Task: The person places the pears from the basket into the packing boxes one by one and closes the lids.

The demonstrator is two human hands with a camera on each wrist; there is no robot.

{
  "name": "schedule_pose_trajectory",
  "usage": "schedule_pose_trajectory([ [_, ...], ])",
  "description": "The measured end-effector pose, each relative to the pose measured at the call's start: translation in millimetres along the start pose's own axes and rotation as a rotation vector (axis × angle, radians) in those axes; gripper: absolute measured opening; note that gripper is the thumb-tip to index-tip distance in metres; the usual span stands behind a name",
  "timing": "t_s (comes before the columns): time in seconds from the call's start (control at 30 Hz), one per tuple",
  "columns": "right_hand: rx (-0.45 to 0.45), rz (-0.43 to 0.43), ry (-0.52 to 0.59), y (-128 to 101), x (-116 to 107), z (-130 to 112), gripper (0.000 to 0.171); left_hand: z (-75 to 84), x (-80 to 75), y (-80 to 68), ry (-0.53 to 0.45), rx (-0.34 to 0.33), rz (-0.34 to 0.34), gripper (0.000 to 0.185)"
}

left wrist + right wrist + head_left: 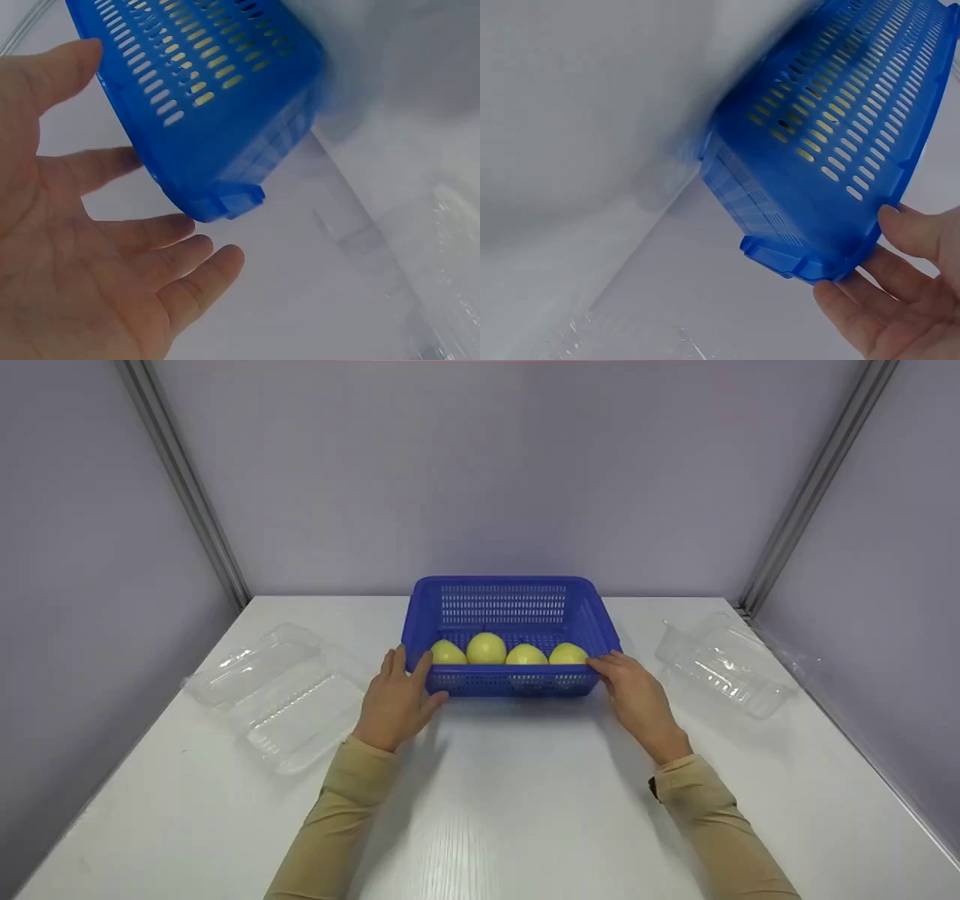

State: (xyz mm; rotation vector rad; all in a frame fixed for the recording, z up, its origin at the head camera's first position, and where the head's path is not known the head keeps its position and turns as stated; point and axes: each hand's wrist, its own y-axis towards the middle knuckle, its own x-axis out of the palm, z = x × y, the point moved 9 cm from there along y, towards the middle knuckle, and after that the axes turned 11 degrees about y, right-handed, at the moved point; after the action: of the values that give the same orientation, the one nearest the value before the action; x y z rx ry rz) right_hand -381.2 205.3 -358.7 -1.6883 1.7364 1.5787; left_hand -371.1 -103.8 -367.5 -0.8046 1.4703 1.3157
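Note:
A blue perforated plastic basket (517, 681) stands at the back middle of the white table. Inside, along its near side, lie several round yellow-green fruits (486, 649), like apples or pears. At the basket's near left corner is my left hand (395, 701), its fingers spread and fairly straight. The left wrist view has those fingertips (124, 159) right at the rim, thumb on the near side. My right hand (637, 697) pinches the rim at the near right corner. In the right wrist view its thumb (911, 231) presses the outer face, with the other fingers partly behind the rim.
Transparent plastic clamshell boxes (307, 712) lie opened on the left of the table (495, 817). More transparent plastic packaging (724, 664) lies on the right, near the edge. Pale panels (495, 472) with grey metal corner posts (187, 480) enclose the back and sides.

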Motion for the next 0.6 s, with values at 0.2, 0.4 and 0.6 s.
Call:
schedule_pose_trajectory([
  [0.2, 0.007, 0.024, -0.013, 2.0, -1.9, 0.5, 0.029, -16.2, -1.8, -7.5, 0.065, -0.013, 0.018, 0.069],
  [0.4, 0.018, 0.016, -0.016, 3.3, 0.2, 1.8, 0.028, -30.3, -4.2, -12.0, 0.063, -0.021, -0.026, 0.066],
  [0.6, 0.019, 0.014, -0.023, 3.3, -0.1, 1.7, 0.029, -48.9, -2.1, -18.0, 0.010, -0.048, -0.150, 0.061],
])
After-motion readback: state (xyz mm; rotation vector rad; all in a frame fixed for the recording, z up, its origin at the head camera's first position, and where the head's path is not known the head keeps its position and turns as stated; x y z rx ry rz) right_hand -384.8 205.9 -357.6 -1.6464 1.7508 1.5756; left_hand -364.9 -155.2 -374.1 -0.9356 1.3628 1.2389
